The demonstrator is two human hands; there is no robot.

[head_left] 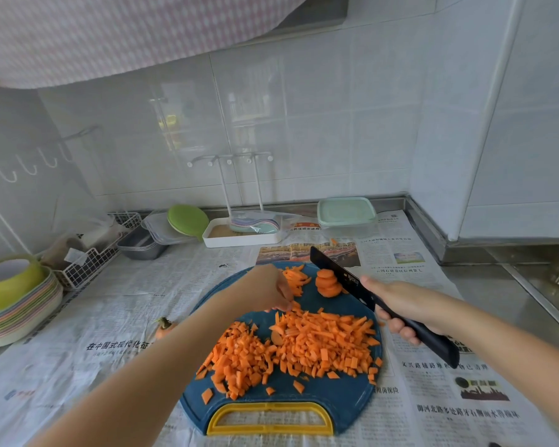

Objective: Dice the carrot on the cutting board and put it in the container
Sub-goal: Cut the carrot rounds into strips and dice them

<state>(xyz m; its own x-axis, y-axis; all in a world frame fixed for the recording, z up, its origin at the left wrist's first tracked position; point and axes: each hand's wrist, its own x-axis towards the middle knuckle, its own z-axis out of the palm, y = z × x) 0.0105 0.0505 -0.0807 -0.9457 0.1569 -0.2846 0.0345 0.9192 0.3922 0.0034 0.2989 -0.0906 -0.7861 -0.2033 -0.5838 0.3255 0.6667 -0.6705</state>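
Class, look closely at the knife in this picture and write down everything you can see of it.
The knife is all black, with a broad, matte, rectangular blade bearing a small pale mark near the handle, and a thick dark handle. The right hand grips the handle, the forefinger stretched along the blade's spine. It is held tilted above the far right part of the blue cutting board, tip pointing away, the blade just beside the stack of carrot rounds. Whether its edge touches them cannot be told.
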